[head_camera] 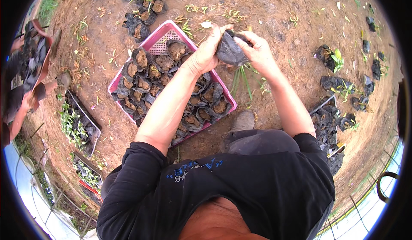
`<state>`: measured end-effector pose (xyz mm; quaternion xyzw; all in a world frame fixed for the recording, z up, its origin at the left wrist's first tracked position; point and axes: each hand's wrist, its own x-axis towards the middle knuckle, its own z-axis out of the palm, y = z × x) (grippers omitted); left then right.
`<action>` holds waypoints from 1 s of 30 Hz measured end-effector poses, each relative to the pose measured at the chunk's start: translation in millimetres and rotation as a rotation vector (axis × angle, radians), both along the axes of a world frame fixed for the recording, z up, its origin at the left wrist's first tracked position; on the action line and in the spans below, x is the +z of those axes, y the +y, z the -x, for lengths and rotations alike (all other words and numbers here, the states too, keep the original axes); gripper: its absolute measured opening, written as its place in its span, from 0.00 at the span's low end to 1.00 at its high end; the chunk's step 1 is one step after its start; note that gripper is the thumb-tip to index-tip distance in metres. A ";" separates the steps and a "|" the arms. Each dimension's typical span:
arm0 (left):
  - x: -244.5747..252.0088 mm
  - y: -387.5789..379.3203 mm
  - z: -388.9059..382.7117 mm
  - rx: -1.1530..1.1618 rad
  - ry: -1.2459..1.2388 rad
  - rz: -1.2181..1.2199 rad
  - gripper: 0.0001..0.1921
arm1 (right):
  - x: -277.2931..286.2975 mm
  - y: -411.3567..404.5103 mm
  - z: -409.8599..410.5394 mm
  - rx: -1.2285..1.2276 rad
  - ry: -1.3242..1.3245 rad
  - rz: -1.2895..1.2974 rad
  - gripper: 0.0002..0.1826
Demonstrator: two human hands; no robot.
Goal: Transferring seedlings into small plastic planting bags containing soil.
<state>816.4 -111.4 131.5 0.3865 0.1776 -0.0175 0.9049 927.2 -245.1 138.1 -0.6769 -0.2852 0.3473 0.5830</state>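
Note:
Both my hands hold one black plastic nursery bag (232,50) above the ground, beyond the right side of a pink plastic crate (229,99). My left hand (208,48) grips the bag's left side. On its right side, the thumb of my right hand (257,50) presses near the rim, with the fingers behind. The crate holds many soil-filled black bags (164,63) packed close together; its far corner shows bare mesh. Green grass-like leaves (243,80) lie on the soil just below the held bag.
Black bags (141,30) stand beyond the crate, and more (336,83) lie at the right. Crates of bags stand at right (325,103) and at left, with leafy seedlings (72,124). At the far left another person (24,108) holds a reddish crate (43,56).

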 end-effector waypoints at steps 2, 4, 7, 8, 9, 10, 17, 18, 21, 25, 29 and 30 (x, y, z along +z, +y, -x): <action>-0.2 -4.3 -4.4 0.071 0.051 0.062 0.38 | -7.2 2.0 0.6 -0.091 -0.024 0.044 0.11; -3.9 -11.5 -3.6 0.178 0.088 0.075 0.38 | -14.2 8.7 3.0 -0.250 0.016 0.070 0.10; -14.5 -24.9 -4.9 0.344 0.144 0.053 0.36 | -15.3 15.0 13.4 -0.296 -0.067 0.116 0.09; -30.5 -25.9 -4.4 0.436 0.160 -0.082 0.34 | -21.1 16.8 17.8 -0.295 -0.159 0.143 0.07; -33.0 -25.9 -5.8 0.523 0.177 -0.215 0.33 | -23.6 16.8 21.0 -0.291 -0.159 0.144 0.07; -35.1 -26.0 -5.0 0.558 0.216 -0.104 0.31 | -25.0 15.8 25.2 -0.264 -0.253 0.160 0.07; -24.3 -0.8 -4.0 0.406 0.451 0.139 0.33 | -24.9 14.7 39.1 -0.116 -0.416 0.165 0.05; -20.9 4.4 0.2 0.332 0.387 0.178 0.32 | -17.2 17.6 35.8 -0.144 -0.179 0.197 0.05; -11.2 6.0 4.4 0.241 0.192 0.020 0.31 | -20.2 20.1 25.7 -0.172 0.053 0.235 0.05; -38.2 15.6 8.2 0.018 0.163 -0.427 0.25 | -30.4 25.8 19.4 -0.187 0.066 0.258 0.05; -34.8 28.4 -3.9 -0.049 0.120 -0.306 0.29 | -31.8 17.8 5.6 -0.167 0.091 0.228 0.09; -39.0 37.5 -5.6 -0.160 0.290 -0.798 0.31 | -28.7 17.2 1.0 -0.037 0.083 0.286 0.12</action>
